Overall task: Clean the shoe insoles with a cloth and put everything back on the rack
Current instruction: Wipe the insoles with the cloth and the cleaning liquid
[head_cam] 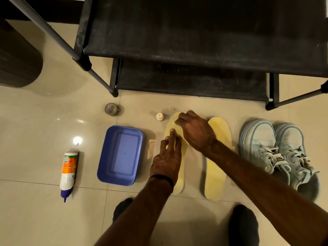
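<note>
Two yellow insoles lie side by side on the tiled floor. My left hand [166, 162] presses straight fingers on the middle of the left insole [179, 181]. My right hand [195, 132] sits over that insole's toe end with its fingers curled down onto it; whether it holds anything is hidden under the hand. The right insole [215, 174] lies untouched beneath my right forearm. A pair of light blue sneakers [276, 153] stands to the right. A small pale beige pad or cloth [152, 148] lies left of the insole. The black shoe rack [195, 41] stands behind.
A blue plastic tub [120, 155] sits left of the insoles. A white and orange bottle [68, 173] lies on its side at far left. A tape roll [111, 109] and a small white cap [159, 116] lie near the rack's foot.
</note>
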